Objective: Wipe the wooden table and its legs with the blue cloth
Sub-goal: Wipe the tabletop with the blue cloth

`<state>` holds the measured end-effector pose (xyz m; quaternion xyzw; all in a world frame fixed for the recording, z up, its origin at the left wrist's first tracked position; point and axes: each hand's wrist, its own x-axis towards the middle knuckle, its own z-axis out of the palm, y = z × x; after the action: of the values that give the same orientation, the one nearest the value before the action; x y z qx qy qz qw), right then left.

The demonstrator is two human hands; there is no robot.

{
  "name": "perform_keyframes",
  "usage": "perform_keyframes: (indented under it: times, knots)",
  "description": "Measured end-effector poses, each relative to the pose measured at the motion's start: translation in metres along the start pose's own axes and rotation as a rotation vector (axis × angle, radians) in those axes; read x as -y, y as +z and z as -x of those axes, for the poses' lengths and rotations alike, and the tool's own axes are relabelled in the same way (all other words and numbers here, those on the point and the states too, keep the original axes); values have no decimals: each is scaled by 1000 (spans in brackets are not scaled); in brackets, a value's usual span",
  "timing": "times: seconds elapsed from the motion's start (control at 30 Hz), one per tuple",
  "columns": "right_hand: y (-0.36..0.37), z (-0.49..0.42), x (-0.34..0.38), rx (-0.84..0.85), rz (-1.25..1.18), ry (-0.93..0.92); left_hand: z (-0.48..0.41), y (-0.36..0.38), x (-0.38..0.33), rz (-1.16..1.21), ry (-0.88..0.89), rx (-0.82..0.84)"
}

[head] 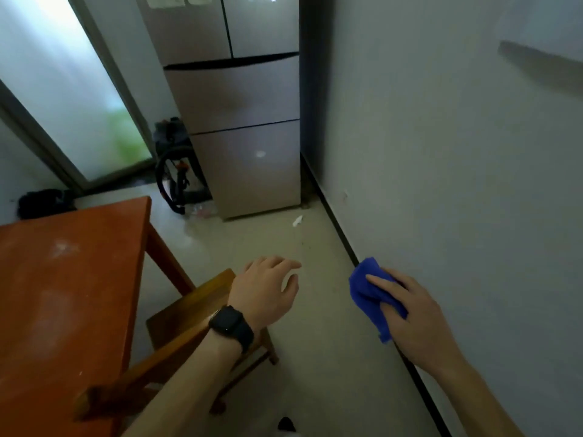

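Note:
The reddish wooden table point(63, 294) fills the lower left, with pale dusty smears on its top. One of its legs point(167, 260) slants down at the far right corner. My right hand point(413, 316) is gripping the bunched blue cloth point(369, 291) in the air near the wall on the right, well away from the table. My left hand point(268, 288), a dark watch on its wrist, hovers over the floor with fingers loosely spread and nothing in it, just right of the table.
A wooden chair point(186, 323) stands beside the table under my left forearm. A tall fridge point(239, 121) is ahead, with a dark bag point(176, 165) left of it and a frosted glass door point(72, 96) further left. White scrap point(297, 220) lies on the tiled floor.

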<state>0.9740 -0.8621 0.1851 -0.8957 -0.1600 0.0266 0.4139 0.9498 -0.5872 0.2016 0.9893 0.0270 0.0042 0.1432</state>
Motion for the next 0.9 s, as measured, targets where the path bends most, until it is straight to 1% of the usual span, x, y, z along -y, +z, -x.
perform_keyframes:
  times: [0.13,0.2,0.33,0.47,0.53,0.63,0.73,0.9]
  knots:
    - [2,-116,2,1,-22,-89,-99,-10,33,-16,-70,-106]
    - [8,-184,3,5,-27,-121,-152,-11,56,-27,-118,-129]
    - [9,-302,10,44,-3,-177,-239,-12,94,-42,-236,-89]
    - [1,-399,12,123,21,-200,-297,-17,115,-4,-358,-51]
    - [11,-447,9,168,24,-223,-323,-16,133,3,-427,-50]
    - [49,-531,6,278,36,-297,-364,-15,168,5,-562,-53]
    - [93,-602,12,461,62,-358,-381,-10,195,48,-773,-73]
    - [150,-688,58,695,72,-588,-381,-23,221,79,-1066,-136]
